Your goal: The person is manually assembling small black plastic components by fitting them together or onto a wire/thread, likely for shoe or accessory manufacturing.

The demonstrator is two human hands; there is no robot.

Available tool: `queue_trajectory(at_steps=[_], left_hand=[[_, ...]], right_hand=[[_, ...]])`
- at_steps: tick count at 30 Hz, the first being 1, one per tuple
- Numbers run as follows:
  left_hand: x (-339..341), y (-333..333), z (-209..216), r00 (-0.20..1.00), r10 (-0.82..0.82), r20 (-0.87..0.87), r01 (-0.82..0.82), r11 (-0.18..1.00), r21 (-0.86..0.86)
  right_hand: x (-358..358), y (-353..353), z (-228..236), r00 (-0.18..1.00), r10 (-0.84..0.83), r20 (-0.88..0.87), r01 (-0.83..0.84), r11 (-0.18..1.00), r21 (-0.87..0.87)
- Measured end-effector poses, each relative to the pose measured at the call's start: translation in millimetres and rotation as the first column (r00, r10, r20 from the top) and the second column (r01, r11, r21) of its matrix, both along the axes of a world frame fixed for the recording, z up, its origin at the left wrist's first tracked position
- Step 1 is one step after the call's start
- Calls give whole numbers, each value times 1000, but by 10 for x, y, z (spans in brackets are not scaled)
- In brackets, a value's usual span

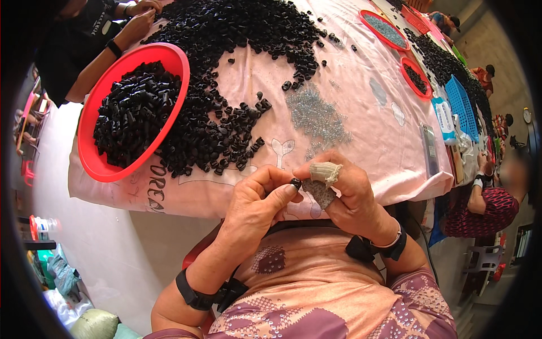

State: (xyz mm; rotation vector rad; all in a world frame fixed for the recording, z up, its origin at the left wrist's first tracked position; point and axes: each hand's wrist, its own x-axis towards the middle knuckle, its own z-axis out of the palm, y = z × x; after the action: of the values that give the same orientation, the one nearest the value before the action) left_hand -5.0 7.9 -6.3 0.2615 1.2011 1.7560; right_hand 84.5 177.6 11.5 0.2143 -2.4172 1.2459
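My left hand [252, 199] pinches a small black plastic piece [296, 183] between thumb and forefinger, just over the table's near edge. My right hand [357, 199] is closed close against it, fingertips meeting at the piece. Whatever the right fingers hold is hidden. A cream knitted finger cover [326, 171] wraps one right finger, with a grey fabric patch [320, 194] below it. Beyond my hands lies a loose patch of tiny silvery, spring-like pieces [319, 120]. Many matching black pieces [234, 133] spread across the pink cloth to the left and far side.
A red basin [182, 73] heaped with black pieces stands at the left. Farther right are red trays [385, 29], a blue basket [462, 107], a wipes pack [444, 120] and a phone-like slab [428, 148]. Other people work at the far left [121, 48] and right [480, 209].
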Motion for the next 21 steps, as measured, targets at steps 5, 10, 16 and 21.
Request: queue_trajectory(at_steps=[5,10,16,21], left_hand=[[9,4,-33,1000,-12,-22,12,1000,-20],[2,9,-23,1000,-1,-14,1,1000,-13],[-6,-4,-29,1000,14,2,-14,1000,-14],[12,-2,-47,1000,20,-13,-20,1000,-1]], right_hand=[[19,-14,-17,1000,2,-19,-1,995,98],[-8,1,-22,999,-21,-31,22,999,48],[-3,19,-38,1000,-3,-7,4,998,66],[-12,-12,-44,1000,-4,-24,6,997,81]])
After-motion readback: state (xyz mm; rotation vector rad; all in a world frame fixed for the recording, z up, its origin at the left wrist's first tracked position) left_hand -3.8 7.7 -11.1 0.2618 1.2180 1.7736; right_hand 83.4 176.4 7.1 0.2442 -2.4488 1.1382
